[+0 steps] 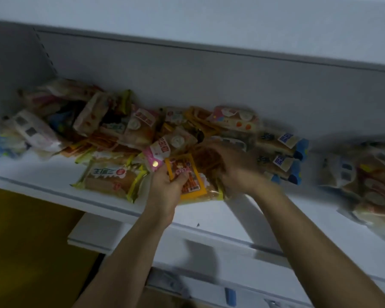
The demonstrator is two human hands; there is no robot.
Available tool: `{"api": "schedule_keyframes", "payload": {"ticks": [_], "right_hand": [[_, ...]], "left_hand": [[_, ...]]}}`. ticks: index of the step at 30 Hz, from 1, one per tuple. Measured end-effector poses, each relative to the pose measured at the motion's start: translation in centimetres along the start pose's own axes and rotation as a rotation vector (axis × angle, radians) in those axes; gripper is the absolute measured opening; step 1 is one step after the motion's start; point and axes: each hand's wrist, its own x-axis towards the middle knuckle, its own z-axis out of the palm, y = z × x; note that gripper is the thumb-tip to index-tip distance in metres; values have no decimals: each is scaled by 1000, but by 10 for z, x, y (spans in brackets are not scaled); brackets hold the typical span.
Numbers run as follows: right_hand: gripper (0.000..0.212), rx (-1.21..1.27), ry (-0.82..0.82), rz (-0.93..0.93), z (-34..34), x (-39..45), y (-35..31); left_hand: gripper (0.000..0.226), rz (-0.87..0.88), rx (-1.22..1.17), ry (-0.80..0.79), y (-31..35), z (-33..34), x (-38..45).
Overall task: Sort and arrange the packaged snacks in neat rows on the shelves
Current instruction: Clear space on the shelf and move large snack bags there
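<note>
A loose heap of packaged snacks (pixel 111 130) covers the white shelf (pixel 53 185). My left hand (pixel 167 187) grips an orange packet (pixel 187 174) with a cartoon figure, thumb across its lower edge, near the shelf's front. My right hand (pixel 233 167), blurred, lies over a clear packet of brown strips (pixel 206 160) right next to the orange one, fingers curled on it. A yellow-edged bread pack (pixel 109 178) lies flat to the left. Blue-ended bread packs (pixel 285 152) sit in a short row to the right.
The shelf above (pixel 209 23) overhangs the heap. A second pile of snack packs (pixel 369 185) lies at the far right. A lower shelf edge (pixel 93 241) juts out below, with yellowish floor (pixel 27 252) at the bottom left.
</note>
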Motion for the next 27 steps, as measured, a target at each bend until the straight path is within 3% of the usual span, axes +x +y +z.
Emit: {"api": "schedule_keyframes", "payload": {"ticks": [2,4,7,10,16,22,25,27], "right_hand": [[88,-185,-286,-22,3,35,11],[106,-407,-429,-114,7,57,16],[100,-537,-415,-177,7,65,19],[89,-498,-358,-176,8,65,25],[72,-122,-44,-60,-3,64,33],[48,451,188,254,-37,53,38],[38,928,104,311,-51,40,31],[57,1040,-42,295,-54,32,25]], "left_hand": [[28,-6,3,-7,0,-3,5],[27,0,20,-10,-1,-7,9],[25,5,-6,-12,-5,-12,9],[25,4,4,8,-8,-12,6],[21,-24,38,1,-3,-8,3],[28,-66,9,-40,9,-10,12],[34,-126,-144,-67,16,-3,24],[33,-238,-312,-93,25,7,29]]}}
